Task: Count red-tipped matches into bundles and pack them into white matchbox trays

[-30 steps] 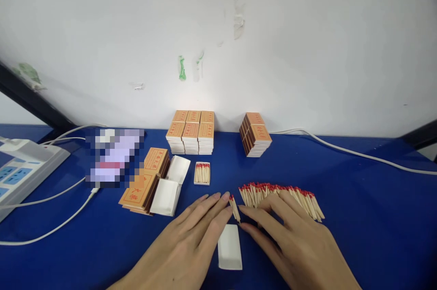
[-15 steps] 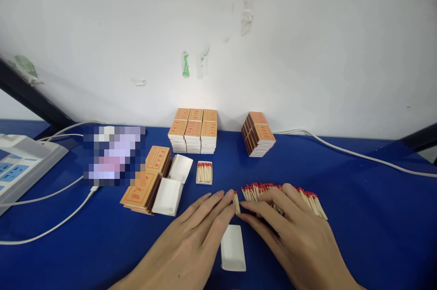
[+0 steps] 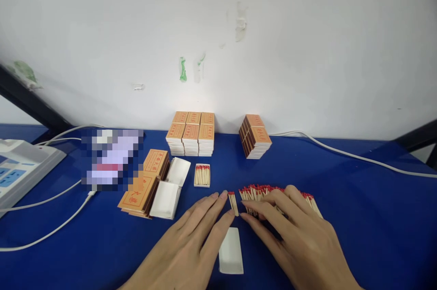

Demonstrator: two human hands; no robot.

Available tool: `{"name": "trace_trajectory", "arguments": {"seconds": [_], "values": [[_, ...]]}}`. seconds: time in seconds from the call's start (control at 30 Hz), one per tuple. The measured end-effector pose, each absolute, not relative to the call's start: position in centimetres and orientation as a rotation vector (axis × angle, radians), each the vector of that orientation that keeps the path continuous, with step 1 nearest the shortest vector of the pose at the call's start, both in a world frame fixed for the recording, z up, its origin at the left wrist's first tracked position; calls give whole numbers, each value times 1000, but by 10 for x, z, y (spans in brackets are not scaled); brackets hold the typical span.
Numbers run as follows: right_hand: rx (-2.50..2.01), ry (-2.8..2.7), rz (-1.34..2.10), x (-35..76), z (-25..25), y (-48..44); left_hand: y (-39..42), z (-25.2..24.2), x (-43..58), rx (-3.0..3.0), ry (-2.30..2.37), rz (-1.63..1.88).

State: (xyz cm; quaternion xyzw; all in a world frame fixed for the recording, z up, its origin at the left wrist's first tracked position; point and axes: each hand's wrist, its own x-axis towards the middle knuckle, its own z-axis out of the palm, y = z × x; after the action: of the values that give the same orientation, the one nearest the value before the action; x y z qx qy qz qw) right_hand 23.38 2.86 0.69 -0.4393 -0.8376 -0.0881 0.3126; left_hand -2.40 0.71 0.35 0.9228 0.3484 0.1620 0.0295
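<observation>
A small group of red-tipped matches (image 3: 233,203) lies on the blue table between my two hands. My left hand (image 3: 194,240) rests with fingers stretched out, index finger and thumb against the left side of that group. Over the larger row of matches (image 3: 256,192) spreads my right hand (image 3: 290,226), its thumb and index finger apart at the row's left end; its fingers hide part of the row. Just below the small group lies an empty white matchbox tray (image 3: 231,253), partly behind my left thumb. Beyond my left fingertips sits a tray filled with matches (image 3: 202,176).
Stacked matchboxes (image 3: 191,130) stand by the wall, with another matchbox stack (image 3: 255,135) farther right. Orange matchbox sleeves (image 3: 141,185) and white empty trays (image 3: 167,199) lie at left. A blurred-out phone (image 3: 114,158), a power strip (image 3: 23,167) and white cables (image 3: 341,155) border the area.
More matches now stand in the small group between my hands. My left thumb and fingers have parted slightly, and my right fingertips sit a little farther from the group. The view shifted slightly.
</observation>
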Motion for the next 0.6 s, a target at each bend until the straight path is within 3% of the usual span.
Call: {"name": "trace_trajectory", "arguments": {"seconds": [0.6], "values": [[-1210, -2210, -322, 235, 7, 26, 8, 1, -23, 2916, 1046, 518]]}}
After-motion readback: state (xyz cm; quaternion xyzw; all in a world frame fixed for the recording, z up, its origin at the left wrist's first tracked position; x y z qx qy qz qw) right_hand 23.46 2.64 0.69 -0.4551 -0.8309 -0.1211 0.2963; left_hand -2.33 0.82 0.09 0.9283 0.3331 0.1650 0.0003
